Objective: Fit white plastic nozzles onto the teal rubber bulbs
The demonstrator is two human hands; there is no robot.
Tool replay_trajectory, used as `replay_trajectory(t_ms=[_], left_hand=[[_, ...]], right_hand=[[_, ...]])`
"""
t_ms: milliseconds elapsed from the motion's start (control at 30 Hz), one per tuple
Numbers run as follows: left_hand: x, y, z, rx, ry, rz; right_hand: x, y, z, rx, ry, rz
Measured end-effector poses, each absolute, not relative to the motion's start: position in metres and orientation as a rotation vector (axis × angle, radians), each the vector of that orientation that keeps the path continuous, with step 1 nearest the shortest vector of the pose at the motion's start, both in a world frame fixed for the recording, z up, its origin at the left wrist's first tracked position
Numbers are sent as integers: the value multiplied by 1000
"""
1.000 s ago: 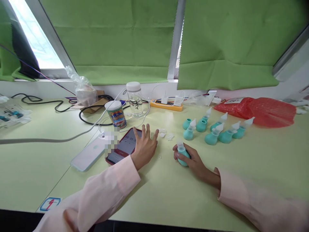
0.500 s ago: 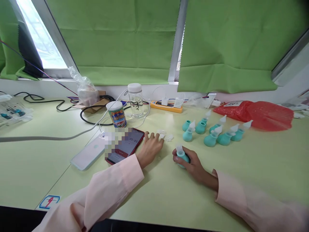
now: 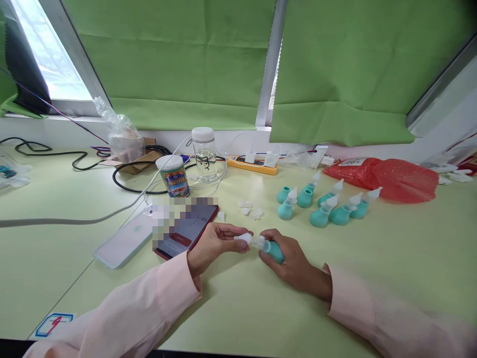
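My right hand (image 3: 292,258) is wrapped round a teal rubber bulb (image 3: 275,251) tipped toward the left, with a clear plastic connector (image 3: 260,242) in its mouth. Pinched between the thumb and fingers of my left hand (image 3: 218,243) is a white nozzle tip (image 3: 243,238), close in front of the connector; I cannot tell whether the two touch. Just beyond my hands lie several loose clear and white plastic pieces (image 3: 257,214). Farther right stand several teal bulbs (image 3: 319,218), most fitted with pale pointed tips.
Left of my hands lie a red-edged phone (image 3: 186,236) and a pale phone (image 3: 124,238). A printed cup (image 3: 174,178), a lidded clear jar (image 3: 204,159) and an orange power strip (image 3: 253,165) stand behind, among cables. A red plastic bag (image 3: 402,180) is at the back right.
My left hand has come back from the loose pieces toward my right hand, now pinching a white nozzle tip. My right hand has tilted the bulb from upright to pointing left.
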State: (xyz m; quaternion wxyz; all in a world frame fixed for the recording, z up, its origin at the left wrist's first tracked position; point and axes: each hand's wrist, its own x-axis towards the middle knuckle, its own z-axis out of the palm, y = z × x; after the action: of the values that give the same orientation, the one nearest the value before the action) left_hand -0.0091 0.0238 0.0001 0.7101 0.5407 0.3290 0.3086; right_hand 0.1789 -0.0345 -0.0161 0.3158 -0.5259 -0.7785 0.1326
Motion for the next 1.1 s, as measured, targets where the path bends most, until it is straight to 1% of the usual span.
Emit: replay_trajectory(t_ms=[233, 667, 833, 1100], left_hand=[[-9, 25, -1, 1217, 696, 650], [-5, 20, -3, 1277, 812, 675], [-7, 20, -5, 1329, 801, 609], [-8, 22, -7, 1387, 767, 568]], right_hand=[[181, -34, -27, -1247, -2037, 205], [179, -35, -30, -1200, -2196, -203], [177, -37, -27, -1175, -2224, -152], [177, -37, -27, -1158, -2217, 39]])
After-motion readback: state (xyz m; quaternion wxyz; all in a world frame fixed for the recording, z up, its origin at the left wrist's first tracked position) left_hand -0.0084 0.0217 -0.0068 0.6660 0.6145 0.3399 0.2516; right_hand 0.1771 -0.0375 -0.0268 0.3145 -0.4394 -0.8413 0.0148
